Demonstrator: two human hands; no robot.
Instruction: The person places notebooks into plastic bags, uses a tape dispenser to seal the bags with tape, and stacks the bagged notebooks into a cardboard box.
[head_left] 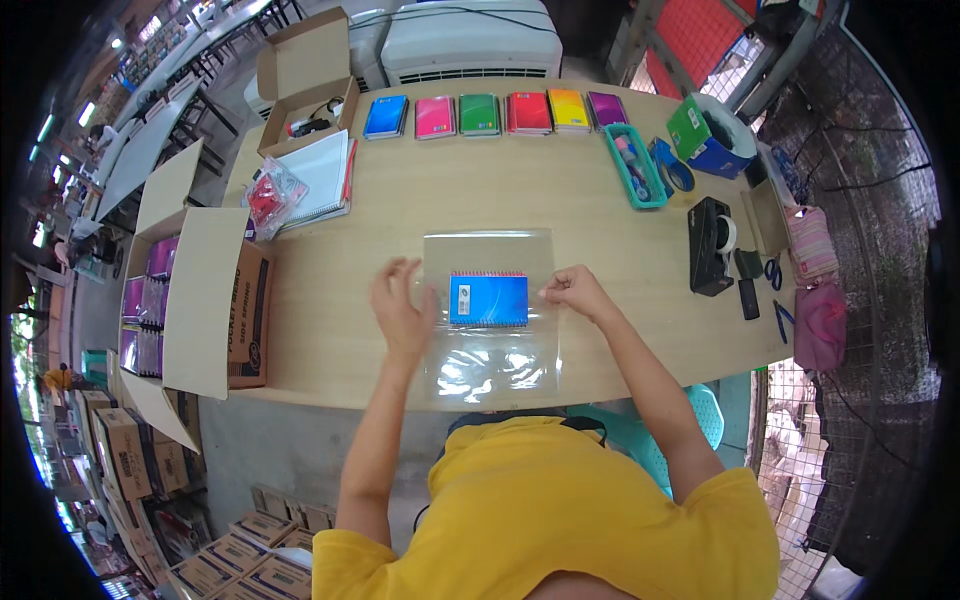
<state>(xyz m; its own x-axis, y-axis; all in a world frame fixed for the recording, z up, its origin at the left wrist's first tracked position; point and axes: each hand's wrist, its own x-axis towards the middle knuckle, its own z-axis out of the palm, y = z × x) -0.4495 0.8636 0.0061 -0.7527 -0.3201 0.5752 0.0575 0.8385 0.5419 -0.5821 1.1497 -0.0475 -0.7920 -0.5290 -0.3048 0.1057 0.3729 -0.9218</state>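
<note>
A small blue spiral notebook (489,300) with a white label lies on a clear plastic sheet (490,370) in front of me, its wire coils along the far and near edges. To the left of the notebook, my left hand (398,312) hovers by the sheet's left edge, slightly blurred, fingers apart and holding nothing. My right hand (580,293) is closed in a pinch at the sheet's right edge, just beside the notebook. The near part of the sheet shines with reflected light.
Notebook stacks, including a red one (529,113), line the far edge. An open carton (250,310) of purple notebooks stands left. At right are a teal basket (636,170), a black tape dispenser (708,250) and scissors (773,273). Large notebooks (320,180) lie far left.
</note>
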